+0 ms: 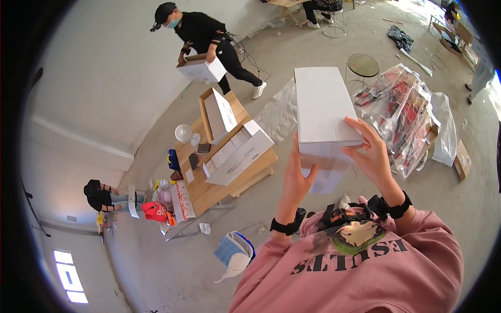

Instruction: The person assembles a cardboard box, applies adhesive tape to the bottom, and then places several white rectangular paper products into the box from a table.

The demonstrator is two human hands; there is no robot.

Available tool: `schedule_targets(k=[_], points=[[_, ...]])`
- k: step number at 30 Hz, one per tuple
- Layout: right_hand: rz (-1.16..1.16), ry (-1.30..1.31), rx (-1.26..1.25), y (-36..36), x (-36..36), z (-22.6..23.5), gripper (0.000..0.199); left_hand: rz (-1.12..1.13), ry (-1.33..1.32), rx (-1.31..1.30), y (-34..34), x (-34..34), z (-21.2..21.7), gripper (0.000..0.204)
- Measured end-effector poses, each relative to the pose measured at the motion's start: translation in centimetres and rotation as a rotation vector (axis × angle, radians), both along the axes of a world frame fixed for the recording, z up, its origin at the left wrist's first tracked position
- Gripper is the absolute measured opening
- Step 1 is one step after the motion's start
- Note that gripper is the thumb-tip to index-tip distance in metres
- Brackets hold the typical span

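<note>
A tall white cardboard box (324,107) is held up in front of me, above the floor, with its top flaps closed. My left hand (296,180) presses against its near left side, the thumb bent toward the near face. On the right, my right hand (368,148) grips the near right edge, fingers spread over the top corner. The box's underside and far faces are hidden. Black bands circle both of my wrists.
A wooden table (250,180) at left carries open white boxes (240,154). A co-worker (201,34) carries another box (202,69). Plastic-wrapped goods (402,115) lie at right beside a round stool (363,65). A bin (237,250) stands near my left side.
</note>
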State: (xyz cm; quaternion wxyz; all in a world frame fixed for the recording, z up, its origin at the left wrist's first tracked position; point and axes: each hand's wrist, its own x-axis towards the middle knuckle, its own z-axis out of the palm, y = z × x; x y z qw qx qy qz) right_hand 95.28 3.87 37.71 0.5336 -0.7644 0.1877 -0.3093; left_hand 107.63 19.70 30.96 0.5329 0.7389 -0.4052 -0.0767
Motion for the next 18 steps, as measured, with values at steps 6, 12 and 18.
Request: schedule_targets(k=[6, 12, 18], points=[[-0.081, 0.012, -0.182, -3.3, -0.3, 1.1, 0.06, -0.102, 0.098, -0.083, -4.4, 0.1, -0.7, 0.09], [0.234, -0.091, -0.87, -0.9, 4.4, 1.6, 0.054, 0.057, 0.843, -0.744, -6.2, 5.5, -4.5, 0.076], [0.733, -0.22, -1.143, 0.3, 12.9, -4.5, 0.046, 0.021, 1.3, -0.797, -9.7, 15.8, -9.6, 0.074]])
